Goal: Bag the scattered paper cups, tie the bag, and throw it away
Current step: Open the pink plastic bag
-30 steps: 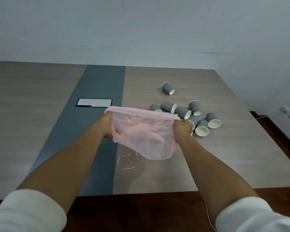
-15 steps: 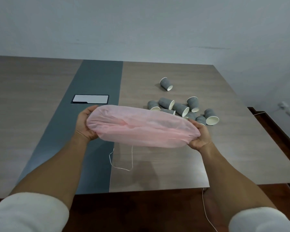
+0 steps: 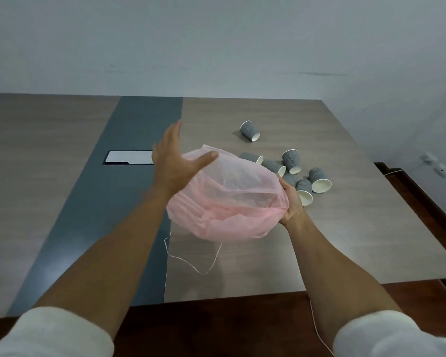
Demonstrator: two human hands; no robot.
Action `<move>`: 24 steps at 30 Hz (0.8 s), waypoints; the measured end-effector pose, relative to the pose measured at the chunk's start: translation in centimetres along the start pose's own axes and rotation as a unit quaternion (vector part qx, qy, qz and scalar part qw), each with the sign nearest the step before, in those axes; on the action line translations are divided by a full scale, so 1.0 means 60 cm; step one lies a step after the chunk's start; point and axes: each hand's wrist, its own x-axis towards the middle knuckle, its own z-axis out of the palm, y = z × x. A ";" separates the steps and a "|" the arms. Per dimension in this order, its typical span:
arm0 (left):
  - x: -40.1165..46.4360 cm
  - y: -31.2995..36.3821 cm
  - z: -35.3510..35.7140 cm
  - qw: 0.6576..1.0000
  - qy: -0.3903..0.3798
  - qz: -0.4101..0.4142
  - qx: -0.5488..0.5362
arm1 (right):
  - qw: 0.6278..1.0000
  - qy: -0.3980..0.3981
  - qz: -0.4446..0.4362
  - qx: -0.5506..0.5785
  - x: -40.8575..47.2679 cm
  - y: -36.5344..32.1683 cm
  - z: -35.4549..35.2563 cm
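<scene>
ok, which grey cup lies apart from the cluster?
The far paper cup, on its side alone toward the wall. The other cups bunch together beside the right hand.

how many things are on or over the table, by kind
grey paper cups: 7 visible, all outside the bag; more may be hidden behind it
pink bag: 1, held over the table by the right hand, while the left hand is open by the bag's rim
white string: 1, trailing below the bag
light rectangular panel in the table's dark strip: 1
total: 10
</scene>
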 end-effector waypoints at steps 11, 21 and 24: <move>-0.026 0.009 0.054 0.935 -0.161 0.184 0.256 | 0.975 0.130 -0.031 -0.180 0.014 -0.019 0.030; 0.047 0.035 -0.007 0.951 -0.032 0.043 0.305 | 0.769 0.233 -0.254 -0.538 0.061 0.097 0.129; 0.058 -0.007 -0.049 0.929 0.000 -0.003 0.371 | 0.758 0.246 -0.270 -0.541 0.071 0.089 0.095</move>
